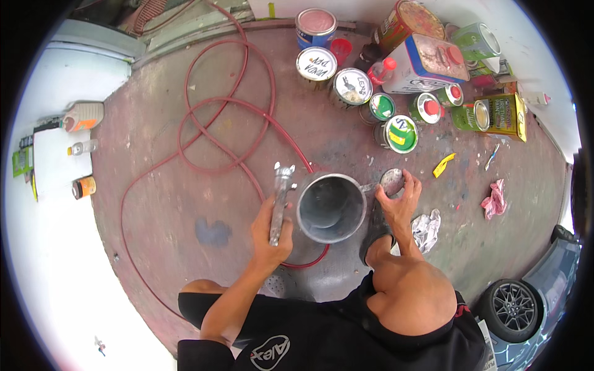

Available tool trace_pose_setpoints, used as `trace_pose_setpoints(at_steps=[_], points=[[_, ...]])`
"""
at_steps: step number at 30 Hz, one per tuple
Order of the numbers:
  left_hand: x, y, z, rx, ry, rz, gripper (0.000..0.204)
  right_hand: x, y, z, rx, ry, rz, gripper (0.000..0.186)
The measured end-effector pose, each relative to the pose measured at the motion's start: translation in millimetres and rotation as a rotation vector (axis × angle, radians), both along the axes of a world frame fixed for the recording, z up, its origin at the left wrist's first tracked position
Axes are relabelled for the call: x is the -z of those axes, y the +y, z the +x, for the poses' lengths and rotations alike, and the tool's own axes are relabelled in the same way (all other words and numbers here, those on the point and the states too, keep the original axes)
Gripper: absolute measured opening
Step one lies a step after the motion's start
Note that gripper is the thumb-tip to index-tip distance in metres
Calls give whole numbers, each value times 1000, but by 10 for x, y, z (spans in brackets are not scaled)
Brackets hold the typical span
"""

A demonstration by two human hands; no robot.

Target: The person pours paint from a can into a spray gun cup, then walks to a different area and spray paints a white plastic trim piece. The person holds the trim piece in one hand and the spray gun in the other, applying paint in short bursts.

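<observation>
My left hand [270,232] is wrapped round a worn silver metal tool [281,201] that resembles a spray gun, with small knobs at its upper end. Just to its right, a deep grey metal cup [331,208] stands open toward me, its inside smooth and shaded. Whether tool and cup are joined cannot be made out. On the cup's other side, my right hand [402,199] grips a round, stained grey-white disc [391,181], like a lid, by its edge between thumb and fingers. A short grey arm [369,187] juts from the cup's rim toward that hand.
A red hose [272,123] loops across the stained floor and passes behind the cup. Several paint cans [352,86] and tins [427,106] crowd the far right. A white rag [427,230], pink rag [495,200] and yellow strip [443,165] lie right; a car wheel [510,309] is lower right.
</observation>
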State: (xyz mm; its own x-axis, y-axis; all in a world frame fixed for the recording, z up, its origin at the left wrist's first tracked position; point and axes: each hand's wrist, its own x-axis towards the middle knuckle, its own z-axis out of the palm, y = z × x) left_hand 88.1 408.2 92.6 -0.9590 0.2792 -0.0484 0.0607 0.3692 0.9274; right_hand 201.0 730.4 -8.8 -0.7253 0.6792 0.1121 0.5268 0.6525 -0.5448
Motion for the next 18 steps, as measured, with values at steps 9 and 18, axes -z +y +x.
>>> trace_pose_setpoints(at_steps=[9,18], points=[[-23,35,-39,-6,28,36,53,43,-29,5,-8,14,-5,84],[14,-30,-51,-20,60,125,55,-5,-18,4,-81,18,47,83]])
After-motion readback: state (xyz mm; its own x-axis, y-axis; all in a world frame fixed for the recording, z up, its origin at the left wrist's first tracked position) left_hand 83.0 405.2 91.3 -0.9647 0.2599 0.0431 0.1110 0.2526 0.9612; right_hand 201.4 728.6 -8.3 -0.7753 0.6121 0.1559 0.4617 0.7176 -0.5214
